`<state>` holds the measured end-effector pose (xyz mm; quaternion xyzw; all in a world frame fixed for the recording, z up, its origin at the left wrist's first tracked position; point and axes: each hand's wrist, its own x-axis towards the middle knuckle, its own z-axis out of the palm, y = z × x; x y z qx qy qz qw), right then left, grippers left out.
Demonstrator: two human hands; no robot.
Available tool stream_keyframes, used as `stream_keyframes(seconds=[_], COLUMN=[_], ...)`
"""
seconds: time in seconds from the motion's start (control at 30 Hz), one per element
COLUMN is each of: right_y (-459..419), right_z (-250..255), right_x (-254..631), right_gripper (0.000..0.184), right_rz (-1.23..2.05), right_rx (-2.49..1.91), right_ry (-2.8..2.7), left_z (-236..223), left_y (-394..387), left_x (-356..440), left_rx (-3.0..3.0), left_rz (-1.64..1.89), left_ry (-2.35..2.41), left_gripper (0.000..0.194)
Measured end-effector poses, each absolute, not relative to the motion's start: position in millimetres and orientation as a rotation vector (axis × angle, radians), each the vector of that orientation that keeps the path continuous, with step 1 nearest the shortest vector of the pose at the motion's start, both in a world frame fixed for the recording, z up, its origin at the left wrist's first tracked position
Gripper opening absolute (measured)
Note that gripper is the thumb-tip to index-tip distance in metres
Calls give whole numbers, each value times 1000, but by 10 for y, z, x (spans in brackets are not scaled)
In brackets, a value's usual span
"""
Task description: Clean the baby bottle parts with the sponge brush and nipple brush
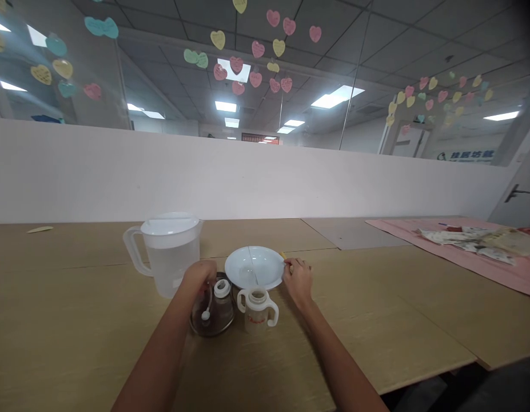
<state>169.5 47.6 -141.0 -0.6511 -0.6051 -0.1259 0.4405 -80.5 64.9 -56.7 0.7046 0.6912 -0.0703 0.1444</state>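
The left forearm [159, 349], left of centre along the bottom of the frame, is slim and bare, narrowing toward the wrist. The left hand [203, 274], near mid-frame, is bare too, its fingers partly hidden. The right forearm [335, 355], at bottom right of centre, is equally bare and tapered; the right hand [299, 280] shows a smooth back and slender, ungloved fingers.

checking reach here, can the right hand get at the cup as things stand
Probably yes: the right hand is by the right edge of the bowl, and the cup stands close by, one handle on that side, with nothing visible between.
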Motion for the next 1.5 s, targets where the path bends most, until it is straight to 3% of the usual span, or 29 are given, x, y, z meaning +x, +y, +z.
stream_keyframes(seconds=[0.33, 0.8, 1.13, 1.3, 1.5], right_y=[460, 445, 452, 657, 1079], right_z=[-1387, -1365, -1347, -1097, -874], right_x=[1679, 1672, 1695, 1536, 1157], right_gripper=[23, 24, 25, 30, 20], right_rz=[-290, -280, -217, 46, 355], right_rx=[-1655, -1656, -1702, -1631, -1673], right_ry=[-1517, -1529, -1505, -1797, -2045], left_z=[-211, -515, -531, -339, -46], left_y=[363, 586, 586, 477, 288], left_x=[-566, -728, -740, -759, -736], left_rx=[2085, 1900, 2006, 2186, 2466], left_rz=[-102, -228, -155, 30, 378], left_ry=[1887, 1967, 1986, 2002, 1944], left_gripper=[9, 12, 2, 10, 16])
